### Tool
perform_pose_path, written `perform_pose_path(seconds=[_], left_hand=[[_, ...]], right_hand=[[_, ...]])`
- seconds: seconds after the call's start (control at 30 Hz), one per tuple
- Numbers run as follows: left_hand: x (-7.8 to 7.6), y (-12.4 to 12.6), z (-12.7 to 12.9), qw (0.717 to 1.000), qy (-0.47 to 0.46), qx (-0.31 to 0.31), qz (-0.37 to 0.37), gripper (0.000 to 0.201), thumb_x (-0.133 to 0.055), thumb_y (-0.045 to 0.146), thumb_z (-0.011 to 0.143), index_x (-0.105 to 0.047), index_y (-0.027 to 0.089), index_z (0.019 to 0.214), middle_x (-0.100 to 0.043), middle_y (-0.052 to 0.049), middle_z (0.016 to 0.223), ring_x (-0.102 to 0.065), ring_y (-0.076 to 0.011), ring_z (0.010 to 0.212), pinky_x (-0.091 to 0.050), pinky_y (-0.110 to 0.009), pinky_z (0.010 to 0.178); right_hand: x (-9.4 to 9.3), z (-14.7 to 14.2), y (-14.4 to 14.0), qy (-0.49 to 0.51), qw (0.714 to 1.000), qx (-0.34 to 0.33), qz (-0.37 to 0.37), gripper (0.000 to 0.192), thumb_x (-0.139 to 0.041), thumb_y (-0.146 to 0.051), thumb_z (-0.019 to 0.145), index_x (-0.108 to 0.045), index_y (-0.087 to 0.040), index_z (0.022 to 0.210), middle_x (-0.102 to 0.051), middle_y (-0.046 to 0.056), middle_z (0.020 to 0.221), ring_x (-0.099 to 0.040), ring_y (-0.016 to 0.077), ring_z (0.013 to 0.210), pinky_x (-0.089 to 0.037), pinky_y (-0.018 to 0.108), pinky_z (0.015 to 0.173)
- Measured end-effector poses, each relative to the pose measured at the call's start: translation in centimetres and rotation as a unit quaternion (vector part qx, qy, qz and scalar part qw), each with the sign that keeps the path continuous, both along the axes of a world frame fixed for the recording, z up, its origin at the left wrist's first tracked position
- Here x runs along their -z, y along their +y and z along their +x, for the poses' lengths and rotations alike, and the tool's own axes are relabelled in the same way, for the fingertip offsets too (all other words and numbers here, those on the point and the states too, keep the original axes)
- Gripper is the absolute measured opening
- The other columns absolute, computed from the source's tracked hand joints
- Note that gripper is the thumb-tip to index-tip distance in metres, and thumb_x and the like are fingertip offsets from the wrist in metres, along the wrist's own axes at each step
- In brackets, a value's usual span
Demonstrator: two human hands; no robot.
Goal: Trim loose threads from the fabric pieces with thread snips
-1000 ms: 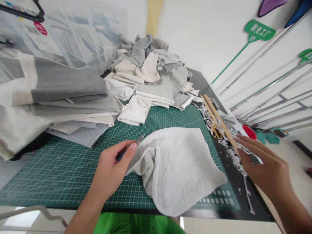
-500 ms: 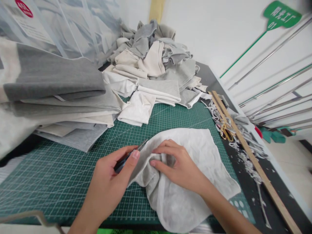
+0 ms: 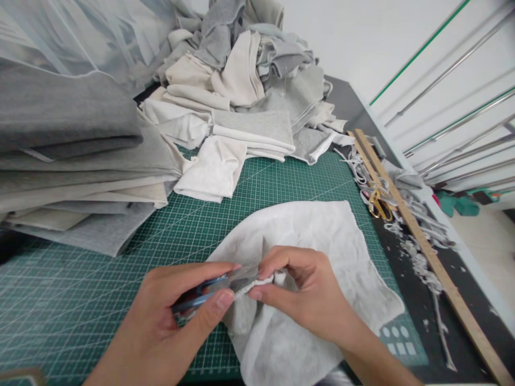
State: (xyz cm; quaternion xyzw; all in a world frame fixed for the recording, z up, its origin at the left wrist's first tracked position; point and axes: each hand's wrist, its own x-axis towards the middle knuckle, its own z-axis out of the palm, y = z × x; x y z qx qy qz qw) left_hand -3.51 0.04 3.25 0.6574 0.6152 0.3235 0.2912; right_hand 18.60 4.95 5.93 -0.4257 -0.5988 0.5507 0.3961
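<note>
The left hand [image 3: 177, 316] grips small blue snips [image 3: 205, 292]. The right hand [image 3: 306, 295] pinches the white cloth [image 3: 322, 236] on the green mat [image 3: 100, 279].

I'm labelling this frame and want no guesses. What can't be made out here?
Head view:
- Snips: blades blurred, mostly covered by the left hand; open or closed is unclear.
- White cloth: the pinched spot is hidden by the right hand.
- Wooden ruler: markings too small; cut off at the lower right edge.
</note>
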Motion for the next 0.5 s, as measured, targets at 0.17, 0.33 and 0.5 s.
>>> perform_pose_path(seconds=[0.17, 0.33, 0.5], left_hand=[[-0.3, -0.9, -1.6, 0.998, 0.046, 0.041, 0.015, 0.032, -0.065, 0.052, 0.087, -0.072, 0.044, 0.117, -0.077, 0.001, 0.11, -0.07, -0.0242, 0.101, -0.061, -0.038, 0.083], [-1.3, -1.4, -2.4, 0.994, 0.088, 0.053, 0.031, 0.037, -0.068, 0.055, 0.082, -0.072, 0.046, 0.118, -0.077, -0.001, 0.106, -0.071, -0.0249, 0.095, -0.064, -0.037, 0.075], [-2.1, -1.3, -2.1, 0.991, 0.116, 0.058, 0.041, 0.038, -0.072, 0.055, 0.079, -0.073, 0.046, 0.116, -0.077, -0.001, 0.103, -0.072, -0.0247, 0.089, -0.063, -0.034, 0.068]], right_hand=[[0.0, 0.2, -0.4, 0.053, 0.998, 0.002, -0.019, 0.019, -0.093, -0.017, 0.065, -0.077, -0.019, 0.076, -0.074, 0.0, 0.073, -0.067, 0.0112, 0.065, -0.053, 0.021, 0.062], [-0.2, 0.4, -0.4, 0.099, 0.994, -0.035, -0.04, 0.015, -0.088, -0.014, 0.072, -0.08, -0.02, 0.082, -0.077, 0.002, 0.08, -0.07, 0.012, 0.071, -0.055, 0.021, 0.066], [-0.3, 0.6, -0.5, 0.112, 0.992, -0.057, -0.012, 0.013, -0.081, -0.008, 0.078, -0.08, -0.019, 0.085, -0.076, 0.003, 0.081, -0.069, 0.0112, 0.071, -0.056, 0.022, 0.066]])
